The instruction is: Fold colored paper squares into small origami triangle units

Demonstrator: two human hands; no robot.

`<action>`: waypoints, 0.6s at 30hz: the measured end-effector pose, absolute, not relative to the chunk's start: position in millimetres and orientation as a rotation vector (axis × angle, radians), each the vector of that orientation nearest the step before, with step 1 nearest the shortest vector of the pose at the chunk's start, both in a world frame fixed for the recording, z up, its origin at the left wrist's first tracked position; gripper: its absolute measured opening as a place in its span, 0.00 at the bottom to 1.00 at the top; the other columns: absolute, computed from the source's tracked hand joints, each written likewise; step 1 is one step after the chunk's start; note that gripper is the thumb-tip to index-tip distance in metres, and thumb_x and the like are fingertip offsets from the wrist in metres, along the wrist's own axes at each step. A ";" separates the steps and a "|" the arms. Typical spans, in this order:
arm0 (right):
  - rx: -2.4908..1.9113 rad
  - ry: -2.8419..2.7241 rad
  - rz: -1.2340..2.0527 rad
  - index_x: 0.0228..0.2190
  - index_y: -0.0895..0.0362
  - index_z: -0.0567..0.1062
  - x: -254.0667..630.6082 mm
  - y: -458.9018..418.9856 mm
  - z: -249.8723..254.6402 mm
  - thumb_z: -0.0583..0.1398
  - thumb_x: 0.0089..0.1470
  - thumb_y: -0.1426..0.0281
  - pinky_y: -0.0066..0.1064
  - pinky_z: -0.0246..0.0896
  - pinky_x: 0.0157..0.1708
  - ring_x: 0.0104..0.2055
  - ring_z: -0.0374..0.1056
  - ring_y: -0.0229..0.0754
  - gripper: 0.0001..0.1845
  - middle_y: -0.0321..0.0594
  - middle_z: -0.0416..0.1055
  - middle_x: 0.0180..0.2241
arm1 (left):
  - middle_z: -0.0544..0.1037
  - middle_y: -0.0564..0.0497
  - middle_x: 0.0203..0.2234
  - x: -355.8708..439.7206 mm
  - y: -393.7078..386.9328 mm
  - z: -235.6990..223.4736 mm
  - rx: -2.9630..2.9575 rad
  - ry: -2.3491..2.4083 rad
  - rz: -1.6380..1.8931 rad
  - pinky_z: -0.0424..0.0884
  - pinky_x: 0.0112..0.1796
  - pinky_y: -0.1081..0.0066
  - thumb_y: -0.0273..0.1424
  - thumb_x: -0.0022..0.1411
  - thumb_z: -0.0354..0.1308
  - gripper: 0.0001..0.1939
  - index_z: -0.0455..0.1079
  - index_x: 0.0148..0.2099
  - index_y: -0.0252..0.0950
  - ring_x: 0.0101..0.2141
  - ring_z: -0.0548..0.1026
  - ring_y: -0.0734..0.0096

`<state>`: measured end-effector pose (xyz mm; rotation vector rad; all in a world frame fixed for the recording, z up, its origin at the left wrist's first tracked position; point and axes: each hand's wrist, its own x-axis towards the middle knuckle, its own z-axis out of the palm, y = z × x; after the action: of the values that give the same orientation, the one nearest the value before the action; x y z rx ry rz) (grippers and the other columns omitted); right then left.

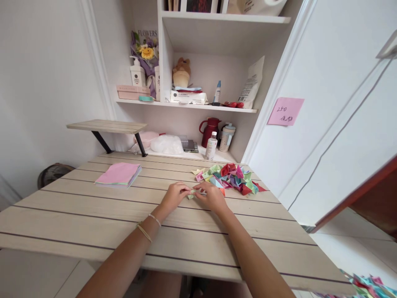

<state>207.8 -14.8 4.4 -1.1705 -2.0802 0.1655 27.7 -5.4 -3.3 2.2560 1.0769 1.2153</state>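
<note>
Between my two hands, just above the middle of the slatted table, is a small piece of folded light green paper [191, 194]. My left hand [174, 196] pinches its left side between thumb and fingers. On the other side my right hand [211, 196] grips it the same way, partly covering it. Right behind my right hand lies a heap of folded paper pieces [234, 179] in red, green, pink, blue and purple. A stack of square paper sheets [119, 174], pink on top, rests on the left part of the table.
A small raised shelf [107, 125] on black legs stands at the table's back left. A plastic bottle [211, 146], a red jug [211, 131] and a patterned cup [227, 137] line the back. More folded paper [372, 285] lies on the floor at lower right.
</note>
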 end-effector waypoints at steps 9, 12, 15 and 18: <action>-1.153 -2.132 0.226 0.25 0.52 0.76 210.1 -12.9 5.6 0.58 0.47 0.69 0.27 0.59 0.31 0.32 0.67 0.39 0.06 0.36 0.73 0.29 | 0.72 0.50 0.25 30.5 -9.9 -1.8 2.250 1.058 1.212 0.64 0.32 0.72 0.31 0.55 0.54 0.07 0.70 0.28 0.35 0.29 0.69 0.71; -1.177 -2.092 0.303 0.25 0.52 0.76 209.2 -12.2 4.0 0.58 0.46 0.69 0.27 0.59 0.30 0.30 0.67 0.39 0.06 0.36 0.74 0.29 | 0.72 0.51 0.25 32.6 -9.0 -4.0 2.115 1.072 1.265 0.64 0.30 0.73 0.32 0.54 0.54 0.07 0.69 0.27 0.35 0.27 0.69 0.72; -1.204 -2.070 0.349 0.24 0.52 0.76 206.7 -13.9 3.7 0.58 0.44 0.70 0.28 0.59 0.30 0.29 0.67 0.39 0.05 0.36 0.74 0.28 | 0.72 0.51 0.26 34.5 -5.7 -6.8 1.946 1.072 1.342 0.65 0.31 0.73 0.33 0.53 0.54 0.07 0.69 0.29 0.35 0.29 0.69 0.71; -1.190 -2.048 0.421 0.23 0.53 0.76 202.6 -16.6 4.1 0.58 0.43 0.70 0.28 0.60 0.30 0.28 0.67 0.39 0.06 0.36 0.73 0.28 | 0.72 0.51 0.26 36.7 -2.5 -9.5 1.810 1.072 1.402 0.65 0.34 0.72 0.34 0.53 0.54 0.07 0.68 0.30 0.35 0.31 0.70 0.70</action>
<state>202.6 -16.6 4.1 -1.1900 -2.0478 0.4207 36.7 -2.5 -9.5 1.8100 1.0717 1.4018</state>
